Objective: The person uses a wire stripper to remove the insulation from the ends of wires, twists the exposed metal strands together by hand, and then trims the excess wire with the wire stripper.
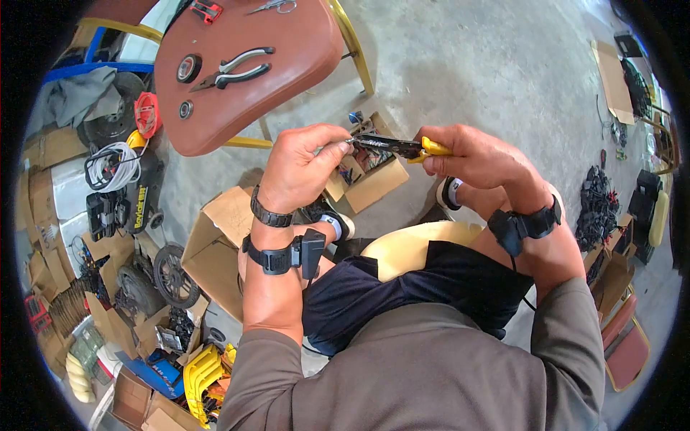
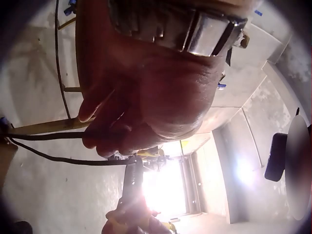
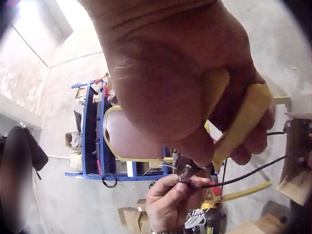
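Note:
My left hand (image 1: 298, 161) pinches the end of a thin black cable (image 3: 248, 174) between thumb and fingers. In my right hand (image 1: 474, 154) are wire strippers (image 1: 384, 142), gripped by their yellow handles (image 3: 246, 119), with a dark flat head pointing left. The tip of that head lies right at the left fingertips, where the cable end is. From there the cable runs off in two strands toward a small open cardboard box (image 1: 374, 183) on the floor. The exact bite of the tool on the cable is hidden by the fingers.
A brown chair seat (image 1: 251, 65) ahead holds long-nose pliers (image 1: 233, 70), tape rolls (image 1: 188, 68), scissors (image 1: 277, 6) and a red tool (image 1: 206, 11). A larger open carton (image 1: 215, 237) stands by the left leg. Wheels, boxes and yellow parts (image 1: 203, 377) crowd the left floor.

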Demonstrator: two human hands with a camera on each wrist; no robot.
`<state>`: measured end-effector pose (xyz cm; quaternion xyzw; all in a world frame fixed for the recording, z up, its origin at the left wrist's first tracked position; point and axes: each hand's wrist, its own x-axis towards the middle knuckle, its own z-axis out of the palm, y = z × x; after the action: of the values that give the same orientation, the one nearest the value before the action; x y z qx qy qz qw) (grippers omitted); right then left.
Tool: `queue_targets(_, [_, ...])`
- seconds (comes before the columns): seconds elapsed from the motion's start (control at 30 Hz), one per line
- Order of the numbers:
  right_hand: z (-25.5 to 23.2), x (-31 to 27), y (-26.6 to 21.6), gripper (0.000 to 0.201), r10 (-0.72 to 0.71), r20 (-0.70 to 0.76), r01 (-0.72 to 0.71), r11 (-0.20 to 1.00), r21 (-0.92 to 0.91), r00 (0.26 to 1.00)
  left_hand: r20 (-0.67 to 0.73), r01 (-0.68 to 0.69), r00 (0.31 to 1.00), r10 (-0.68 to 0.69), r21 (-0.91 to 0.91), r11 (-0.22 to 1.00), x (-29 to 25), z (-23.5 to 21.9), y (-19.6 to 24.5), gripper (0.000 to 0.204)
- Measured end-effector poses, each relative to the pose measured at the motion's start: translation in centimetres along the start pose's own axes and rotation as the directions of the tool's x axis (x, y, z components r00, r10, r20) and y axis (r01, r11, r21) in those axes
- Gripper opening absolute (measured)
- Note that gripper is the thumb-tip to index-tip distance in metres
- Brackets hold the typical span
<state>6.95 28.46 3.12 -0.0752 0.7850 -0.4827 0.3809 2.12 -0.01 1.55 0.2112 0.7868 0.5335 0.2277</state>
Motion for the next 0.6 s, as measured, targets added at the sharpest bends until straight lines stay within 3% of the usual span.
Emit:
queue_targets(0.07, [-0.1,-0.3,-0.5,0.024,-0.034,-0.031,0.030,0.991,-0.128,0.999,0.002,0.073,0.997,-0.073,-0.119,0.990,-0.1,0.0,-0.1,0.011])
queue_targets(0.1, [-0.1,-0.2,-0.4,0.024,-0.013,-0.013,0.012,0.999,-0.045,1.000,0.004,0.107,0.994,-0.109,-0.177,0.978,-0.1,0.0,-0.1,0.010])
queue_targets(0.17, [0.2,0.1,0.1,0.025,0.029,0.026,-0.032,0.992,0.126,0.999,-0.029,0.063,0.997,-0.066,-0.100,0.993,0.1,-0.1,-0.2,0.012])
queue_targets(0.27, [0.1,0.3,0.4,0.029,0.027,0.076,-0.045,0.971,0.235,0.997,-0.045,-0.033,0.998,0.035,0.043,0.999,0.2,-0.1,-0.4,0.014])
queue_targets(0.6, [0.3,0.5,0.8,0.036,0.094,0.177,-0.168,0.867,0.469,0.980,-0.093,-0.210,0.967,0.237,0.240,0.948,0.3,0.2,0.1,0.016])
